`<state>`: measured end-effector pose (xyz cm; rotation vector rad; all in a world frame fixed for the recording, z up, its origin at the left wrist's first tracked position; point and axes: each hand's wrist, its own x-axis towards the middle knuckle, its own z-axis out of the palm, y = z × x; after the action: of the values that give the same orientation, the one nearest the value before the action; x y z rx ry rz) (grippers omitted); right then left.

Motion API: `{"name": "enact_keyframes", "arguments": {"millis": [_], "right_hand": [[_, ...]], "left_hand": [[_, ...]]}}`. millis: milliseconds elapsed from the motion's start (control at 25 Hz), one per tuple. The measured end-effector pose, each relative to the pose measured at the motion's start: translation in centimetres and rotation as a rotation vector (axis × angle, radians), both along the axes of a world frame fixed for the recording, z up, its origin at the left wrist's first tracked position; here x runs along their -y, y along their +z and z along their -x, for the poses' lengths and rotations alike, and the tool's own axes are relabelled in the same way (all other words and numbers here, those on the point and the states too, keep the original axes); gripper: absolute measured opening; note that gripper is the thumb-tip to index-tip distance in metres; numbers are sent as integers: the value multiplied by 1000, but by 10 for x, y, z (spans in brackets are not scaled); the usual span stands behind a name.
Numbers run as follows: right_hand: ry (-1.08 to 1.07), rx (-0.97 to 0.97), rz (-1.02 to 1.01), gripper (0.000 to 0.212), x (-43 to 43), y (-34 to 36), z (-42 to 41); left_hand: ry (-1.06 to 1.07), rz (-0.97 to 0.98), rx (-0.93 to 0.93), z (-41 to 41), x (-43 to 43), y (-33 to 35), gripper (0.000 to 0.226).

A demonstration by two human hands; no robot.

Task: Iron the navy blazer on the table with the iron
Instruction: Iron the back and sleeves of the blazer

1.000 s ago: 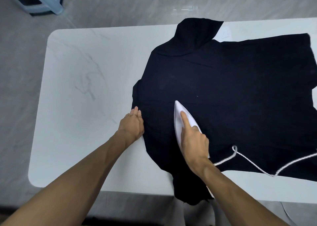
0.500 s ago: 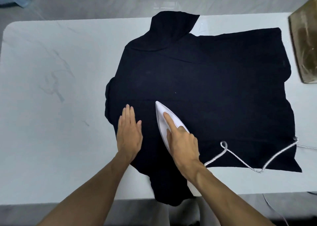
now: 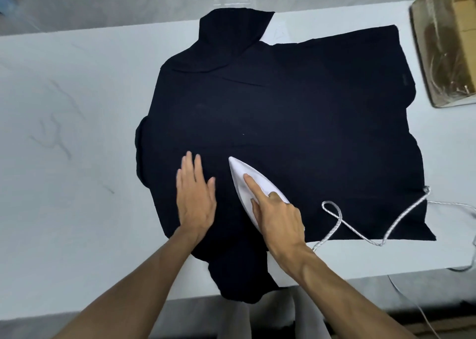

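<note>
The navy blazer (image 3: pixel 296 122) lies spread flat across the white table (image 3: pixel 64 158), one sleeve hanging over the near edge. A white iron (image 3: pixel 242 181) sits on the blazer's lower left part, its tip pointing away from me. My right hand (image 3: pixel 278 217) grips the iron's handle, with the index finger stretched along its top. My left hand (image 3: pixel 197 199) lies flat on the cloth just left of the iron, fingers straight and together.
The iron's silver braided cord (image 3: pixel 365 225) loops over the blazer's lower right and runs off the table's right side. A cardboard box (image 3: pixel 448 45) stands at the far right. The table's left half shows bare marbled surface.
My left hand has moved from the blazer's left edge onto the cloth beside the iron. The iron has stayed at about the same spot on the blazer; the view has shifted right.
</note>
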<state>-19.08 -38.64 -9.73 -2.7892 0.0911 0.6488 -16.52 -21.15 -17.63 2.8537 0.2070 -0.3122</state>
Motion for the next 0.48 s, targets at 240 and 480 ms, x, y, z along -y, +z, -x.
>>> {"name": "enact_keyframes", "arguments": {"millis": [240, 480], "right_hand": [[-322, 37, -1, 57, 58, 4, 14], [-270, -5, -25, 60, 45, 5, 12]], "left_hand": [[-83, -195, -90, 5, 27, -17, 68], [-114, -108, -41, 4, 45, -11, 60]]}}
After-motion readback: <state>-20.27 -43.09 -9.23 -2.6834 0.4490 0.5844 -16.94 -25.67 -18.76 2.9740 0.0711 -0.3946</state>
